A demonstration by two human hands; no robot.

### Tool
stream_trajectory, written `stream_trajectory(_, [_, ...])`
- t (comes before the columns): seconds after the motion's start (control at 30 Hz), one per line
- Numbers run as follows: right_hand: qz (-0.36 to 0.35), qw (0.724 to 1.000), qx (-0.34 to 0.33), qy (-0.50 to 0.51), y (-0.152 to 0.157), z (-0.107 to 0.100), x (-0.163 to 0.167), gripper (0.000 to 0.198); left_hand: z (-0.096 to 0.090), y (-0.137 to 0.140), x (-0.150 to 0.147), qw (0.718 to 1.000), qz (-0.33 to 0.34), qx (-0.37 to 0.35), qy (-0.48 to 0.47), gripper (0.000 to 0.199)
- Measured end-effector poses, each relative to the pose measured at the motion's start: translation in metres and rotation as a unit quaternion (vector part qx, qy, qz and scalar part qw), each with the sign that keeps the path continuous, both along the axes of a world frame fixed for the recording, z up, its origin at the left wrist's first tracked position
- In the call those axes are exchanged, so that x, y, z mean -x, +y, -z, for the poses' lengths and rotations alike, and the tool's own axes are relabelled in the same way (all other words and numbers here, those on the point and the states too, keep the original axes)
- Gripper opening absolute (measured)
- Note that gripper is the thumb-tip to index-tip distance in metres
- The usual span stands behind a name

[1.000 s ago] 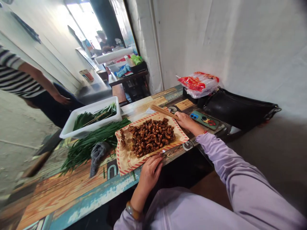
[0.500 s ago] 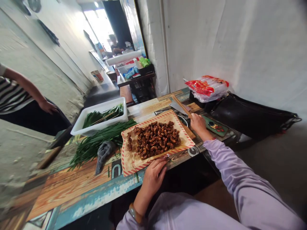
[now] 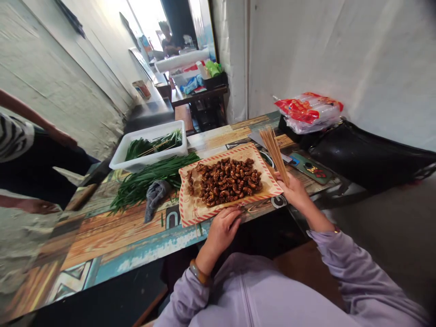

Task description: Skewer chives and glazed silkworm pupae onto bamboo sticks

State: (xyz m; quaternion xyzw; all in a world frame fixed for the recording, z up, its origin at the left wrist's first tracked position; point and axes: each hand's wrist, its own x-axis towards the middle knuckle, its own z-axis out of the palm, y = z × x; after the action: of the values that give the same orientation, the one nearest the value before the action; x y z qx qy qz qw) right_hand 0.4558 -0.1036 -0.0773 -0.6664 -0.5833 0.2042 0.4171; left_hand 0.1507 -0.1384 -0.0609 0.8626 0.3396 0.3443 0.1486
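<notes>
On a paper sheet with a red-striped border (image 3: 272, 186) lies a heap of dark brown, glossy, sauce-coated pieces (image 3: 230, 181); they look like insect pupae, though I cannot be sure. My right hand (image 3: 295, 193) grips the lower end of a bundle of thin wooden skewers (image 3: 274, 150), tilted up beside the sheet's right edge. My left hand (image 3: 223, 229) rests at the near edge of the sheet and table, thumb and fingers apart. Its fingertips are partly hidden. Long green chives (image 3: 146, 184) lie left of the sheet, with a grey cloth (image 3: 156, 197) by them.
A white tub (image 3: 185, 147) holds more greens and a few skewers. A knife blade (image 3: 257, 138) and a green phone-like case (image 3: 311, 168) lie at right, near a red-and-clear plastic package (image 3: 309, 111) and a black bag (image 3: 371, 156). Another person (image 3: 41, 145) stands at left.
My right hand has moved slightly right and down, swinging the skewer bundle more upright. My left hand stays by the sheet. The view has shifted, and the person at left shows a second hand.
</notes>
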Motion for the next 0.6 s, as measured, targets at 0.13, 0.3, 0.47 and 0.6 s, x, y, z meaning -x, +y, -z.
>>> stream_trajectory(0.13, [0.023,0.999,-0.033,-0.020,-0.004,0.007,0.008,0.034,0.002,-0.001,-0.001,1.000,-0.012,0.004,-0.007,0.017])
stream_trajectory(0.3, [0.006,0.999,-0.045,0.023,0.003,0.013,0.001,0.034,0.007,0.001,-0.003,1.000,-0.003,0.008,-0.012,0.018])
stream_trajectory(0.47, [0.010,0.997,-0.030,0.072,0.015,0.007,0.001,0.043,0.008,0.011,-0.006,1.000,0.006,0.013,-0.015,0.019])
stream_trajectory(0.6, [0.009,0.989,-0.033,0.143,0.025,0.002,0.006,0.045,0.007,0.017,-0.010,1.000,-0.014,0.019,-0.010,0.018])
